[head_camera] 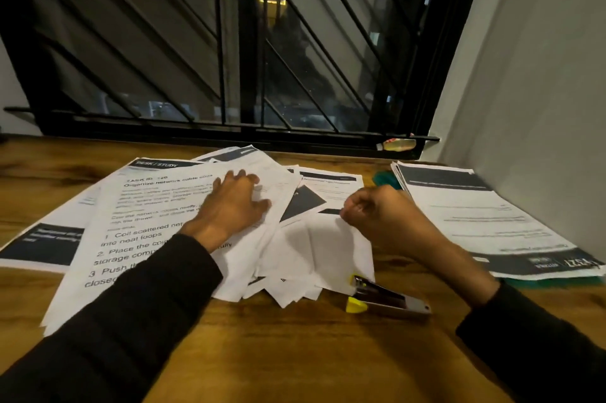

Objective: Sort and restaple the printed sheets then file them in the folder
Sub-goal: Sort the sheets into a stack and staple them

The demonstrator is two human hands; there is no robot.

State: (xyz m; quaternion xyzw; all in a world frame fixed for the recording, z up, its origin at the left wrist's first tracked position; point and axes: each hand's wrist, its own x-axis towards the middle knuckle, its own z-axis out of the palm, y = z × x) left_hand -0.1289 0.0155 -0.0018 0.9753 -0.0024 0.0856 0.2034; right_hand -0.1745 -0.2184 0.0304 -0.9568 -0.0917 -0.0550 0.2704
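Observation:
A loose spread of printed sheets (pixel 137 225) covers the left and middle of the wooden desk (pixel 295 353). My left hand (pixel 234 202) rests flat on top of the spread, fingers straight. My right hand (pixel 377 212) is curled and pinches the top edge of a white sheet (pixel 321 245) in the middle. A silver stapler with yellow ends (pixel 383 299) lies near the lower edge of the sheets. At the right, a neat stack of sheets (pixel 475 219) sits on a teal folder (pixel 387 179), of which only the edges show.
A barred black window (pixel 229 51) runs along the back of the desk. A grey wall (pixel 531 91) closes in the right side. A small bottle (pixel 398 144) lies on the window ledge. Bare wood shows along the front of the desk.

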